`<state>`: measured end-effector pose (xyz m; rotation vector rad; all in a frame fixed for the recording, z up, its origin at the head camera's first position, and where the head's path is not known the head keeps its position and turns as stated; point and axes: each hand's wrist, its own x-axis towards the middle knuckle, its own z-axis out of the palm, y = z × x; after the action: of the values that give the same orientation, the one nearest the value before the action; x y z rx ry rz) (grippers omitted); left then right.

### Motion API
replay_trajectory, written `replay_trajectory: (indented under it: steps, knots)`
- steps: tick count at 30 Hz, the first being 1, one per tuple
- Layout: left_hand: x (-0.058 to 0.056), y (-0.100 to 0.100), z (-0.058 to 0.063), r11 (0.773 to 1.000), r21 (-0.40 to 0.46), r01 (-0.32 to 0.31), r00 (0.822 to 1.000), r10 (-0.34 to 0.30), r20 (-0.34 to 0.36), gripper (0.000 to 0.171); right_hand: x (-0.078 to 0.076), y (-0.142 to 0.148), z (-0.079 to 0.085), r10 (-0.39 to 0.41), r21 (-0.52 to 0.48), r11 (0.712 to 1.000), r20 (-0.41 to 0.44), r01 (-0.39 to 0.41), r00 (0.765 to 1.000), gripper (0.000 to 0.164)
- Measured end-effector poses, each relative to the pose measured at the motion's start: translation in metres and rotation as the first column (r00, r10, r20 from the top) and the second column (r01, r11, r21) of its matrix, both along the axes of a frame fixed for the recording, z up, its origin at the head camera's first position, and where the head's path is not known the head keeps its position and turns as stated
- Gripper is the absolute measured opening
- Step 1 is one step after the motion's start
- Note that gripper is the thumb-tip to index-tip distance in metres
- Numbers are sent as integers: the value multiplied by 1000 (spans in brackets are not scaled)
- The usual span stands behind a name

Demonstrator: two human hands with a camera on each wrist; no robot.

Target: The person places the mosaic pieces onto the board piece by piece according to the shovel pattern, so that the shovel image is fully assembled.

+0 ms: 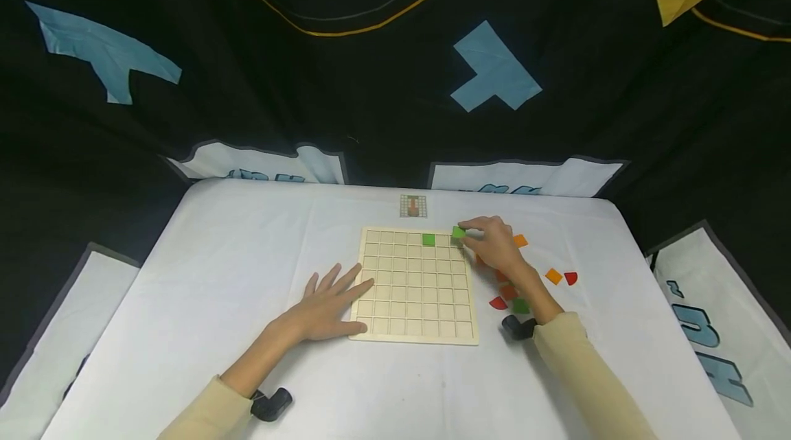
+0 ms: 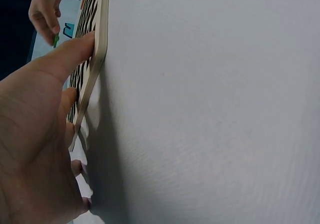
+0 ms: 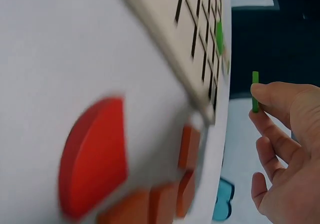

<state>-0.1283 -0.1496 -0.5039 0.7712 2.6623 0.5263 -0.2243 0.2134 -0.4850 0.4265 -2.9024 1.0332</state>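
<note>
A pale wooden grid board (image 1: 408,299) lies flat on the white table. One green square tile (image 1: 428,239) sits in a cell of its top row. Above the board's far right corner, my right hand (image 1: 497,244) pinches another green square tile (image 3: 255,92) between thumb and index finger, on edge in the right wrist view and raised off the surface. My left hand (image 1: 324,309) spreads its fingers along the board's left side; the thumb (image 2: 75,54) and some fingertips rest on the rim, while other fingers lie past it over the cloth.
Right of the board, partly behind my right forearm, lie loose pieces: a red quarter circle (image 1: 498,303), a green square (image 1: 521,306) and red-orange squares (image 1: 509,292). Farther right are an orange square (image 1: 553,276) and another red piece (image 1: 571,278). A small picture card (image 1: 413,206) lies beyond the board.
</note>
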Motion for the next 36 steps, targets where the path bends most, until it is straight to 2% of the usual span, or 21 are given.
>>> replay_trajectory:
  steps: [10,18,28,36]
  knots:
    - [1,-2,0,1000,3,-3,1000,3,6,80,-6,-42,-1,76,-15,997,-25,-77,997,30]
    - [0,-1,-2,1000,-12,-5,1000,5,10,81,-9,-64,-8,127,19,992,-13,-127,992,29]
    - [-1,0,-1,1000,-16,-6,1000,7,18,81,-16,-76,-12,139,142,980,13,-139,990,28]
    - [-2,0,-2,1000,-20,-8,1000,8,21,81,-20,-80,-19,120,174,977,23,-122,993,27]
